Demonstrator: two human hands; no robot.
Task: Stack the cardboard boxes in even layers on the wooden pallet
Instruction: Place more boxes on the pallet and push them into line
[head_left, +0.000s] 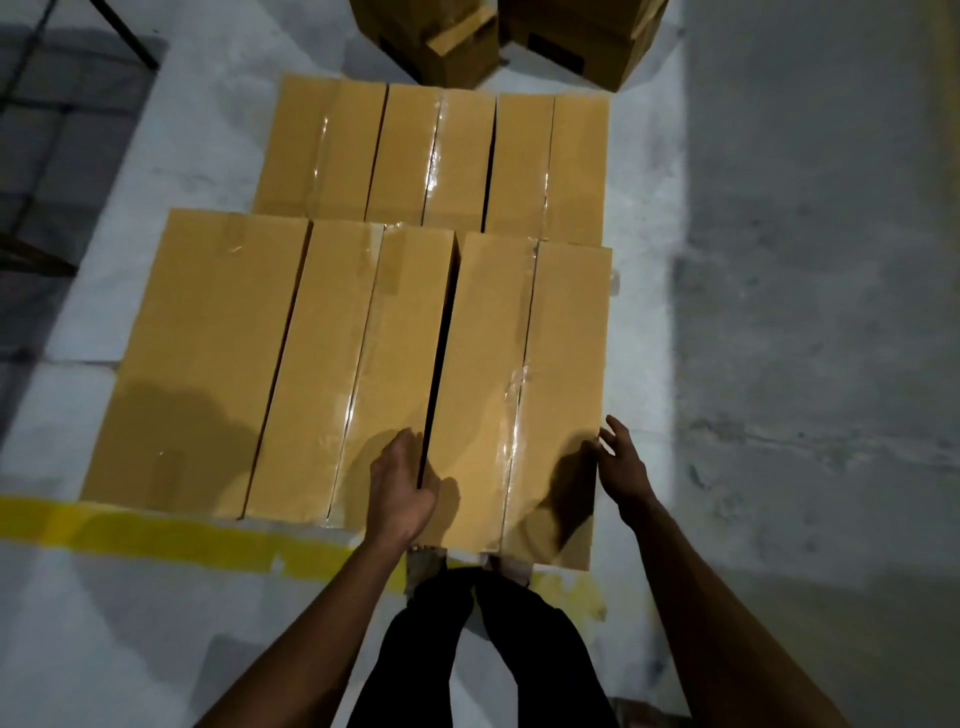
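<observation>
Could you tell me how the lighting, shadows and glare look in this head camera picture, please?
Head view: dim overall, with a bright patch of floor round the boxes and dark edges; glare streaks on the clear tape of the near right box; soft shadows of the hands fall on that box and the near left box; the wide-angle lens bends straight lines outward.
</observation>
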